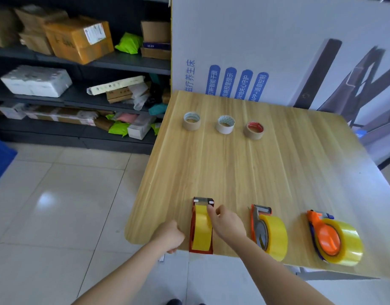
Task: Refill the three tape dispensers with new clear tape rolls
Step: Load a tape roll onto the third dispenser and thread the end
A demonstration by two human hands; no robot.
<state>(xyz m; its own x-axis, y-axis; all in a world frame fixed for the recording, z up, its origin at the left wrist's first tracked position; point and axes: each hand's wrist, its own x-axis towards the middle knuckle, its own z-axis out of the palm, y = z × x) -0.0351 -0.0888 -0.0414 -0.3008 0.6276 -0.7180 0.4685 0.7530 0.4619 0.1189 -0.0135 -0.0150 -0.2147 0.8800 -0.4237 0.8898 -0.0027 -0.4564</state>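
Three tape dispensers stand along the near edge of the wooden table (233, 168), each with a yellowish clear roll in it. The red dispenser (201, 230) is on the left, an orange one (267, 231) in the middle and an orange-and-blue one (335, 237) on the right. My right hand (228, 223) curls against the right side of the red dispenser's roll, fingertips pinching the tape just below the cutter. My left hand (169, 236) is a closed fist at the table edge, close to that dispenser's left side, with nothing visible in it. Three near-empty tape cores (225, 124) lie in a row at the far side.
A large printed white board (277, 51) stands behind the table. To the left, dark shelves (79, 62) hold cardboard boxes and parcels. The tiled floor (57, 205) lies left of and below the table. A blue bin (0, 159) shows at the left edge.
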